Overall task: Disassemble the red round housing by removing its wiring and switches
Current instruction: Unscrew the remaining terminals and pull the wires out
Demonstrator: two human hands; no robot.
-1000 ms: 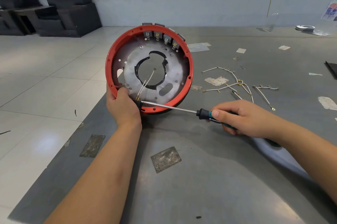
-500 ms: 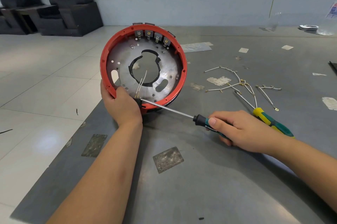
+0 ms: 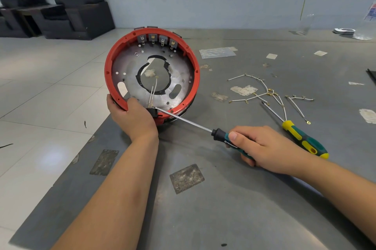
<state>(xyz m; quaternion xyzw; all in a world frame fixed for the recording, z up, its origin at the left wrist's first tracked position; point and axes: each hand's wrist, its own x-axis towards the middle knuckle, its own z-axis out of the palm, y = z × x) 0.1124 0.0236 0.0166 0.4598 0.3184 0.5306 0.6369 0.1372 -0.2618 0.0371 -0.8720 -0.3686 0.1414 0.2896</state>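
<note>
Housing (image 3: 151, 70) lower; four switches (image 3: 157, 40), two screwdrivers (image 3: 205, 127).

I have a single view, from the camera on the person's head, wide-angle, looking forward and down across the grey table (image 3: 234, 198). It sits close above both forearms, which enter from the near edge. The red round housing (image 3: 114, 60) lies just left of centre, the loose wires (image 3: 262, 95) to the right, and armchairs (image 3: 81, 11) stand far left against the wall
</note>
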